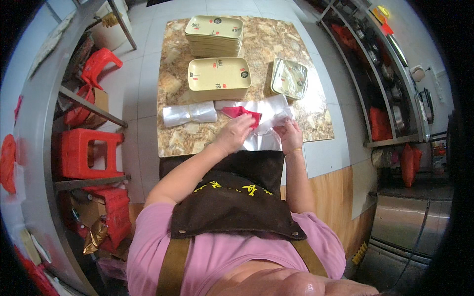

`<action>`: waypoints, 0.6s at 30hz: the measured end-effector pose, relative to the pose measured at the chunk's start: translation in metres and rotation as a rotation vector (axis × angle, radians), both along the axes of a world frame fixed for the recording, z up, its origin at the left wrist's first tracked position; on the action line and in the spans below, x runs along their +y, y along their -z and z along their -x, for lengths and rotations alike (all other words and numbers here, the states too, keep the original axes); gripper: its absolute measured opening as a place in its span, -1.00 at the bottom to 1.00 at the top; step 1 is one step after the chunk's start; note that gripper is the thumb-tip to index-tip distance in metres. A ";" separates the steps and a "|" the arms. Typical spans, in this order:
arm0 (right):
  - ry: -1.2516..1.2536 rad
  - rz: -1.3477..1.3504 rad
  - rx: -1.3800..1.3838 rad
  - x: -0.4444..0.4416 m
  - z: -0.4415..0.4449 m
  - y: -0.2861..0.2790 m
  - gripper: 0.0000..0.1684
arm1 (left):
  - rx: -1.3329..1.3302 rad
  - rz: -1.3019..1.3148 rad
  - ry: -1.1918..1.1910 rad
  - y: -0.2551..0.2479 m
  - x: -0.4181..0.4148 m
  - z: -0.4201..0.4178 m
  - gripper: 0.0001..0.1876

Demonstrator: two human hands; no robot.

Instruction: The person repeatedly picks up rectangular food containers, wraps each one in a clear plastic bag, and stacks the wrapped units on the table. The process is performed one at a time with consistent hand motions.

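Note:
My left hand [239, 131] has its fingers bent over a folded red cloth [241, 112] near the front of the marbled table. Between thumb and fingers, my right hand [290, 134] pinches the edge of a clear plastic bag [276, 107]. The bag lies partly spread under and beside the cloth and hangs over the table's front edge. A rolled bundle of clear plastic bags [189, 114], tied round its middle, rests left of my hands. Just behind it stands a stack of cream rectangular plates [219, 76] with black and red printed marks.
A taller stack of similar plates [214, 31] stands at the back of the table [177, 140]. Plates in clear plastic [290, 78] sit at the right. Red plastic stools [92, 153] are under the metal bench at left. A metal shelf [364, 66] with pans runs along the right.

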State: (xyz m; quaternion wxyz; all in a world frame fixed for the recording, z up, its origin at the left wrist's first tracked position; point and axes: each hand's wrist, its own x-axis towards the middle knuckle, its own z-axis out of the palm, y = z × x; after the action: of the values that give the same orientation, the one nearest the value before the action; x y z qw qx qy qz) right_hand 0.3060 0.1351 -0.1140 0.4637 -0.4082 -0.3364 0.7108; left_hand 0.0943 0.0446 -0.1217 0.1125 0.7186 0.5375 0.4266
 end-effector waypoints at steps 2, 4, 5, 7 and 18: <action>-0.023 0.021 0.102 -0.004 0.005 -0.010 -0.74 | 0.290 0.042 0.017 0.001 -0.001 -0.002 -0.67; -0.058 -0.042 0.126 -0.012 0.011 -0.024 -0.72 | 0.465 0.085 -0.003 0.001 -0.004 -0.005 -0.67; -0.027 -0.150 0.148 -0.014 0.011 -0.034 -0.70 | 0.461 0.080 -0.012 0.002 -0.002 -0.007 -0.67; 0.030 -0.354 0.201 -0.021 0.015 -0.068 -0.66 | 0.458 0.081 -0.037 0.011 0.000 -0.007 -0.67; -0.322 -0.195 0.468 -0.038 0.003 -0.090 -0.50 | -1.636 0.736 0.501 -0.065 -0.042 0.007 -0.33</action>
State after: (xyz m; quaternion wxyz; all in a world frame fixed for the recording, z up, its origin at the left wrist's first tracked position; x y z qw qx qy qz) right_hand 0.3032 0.0975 -0.0244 0.4467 -0.1284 -0.3475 0.8144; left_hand 0.0871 0.0029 -0.0566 0.7660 0.2084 0.2218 0.5663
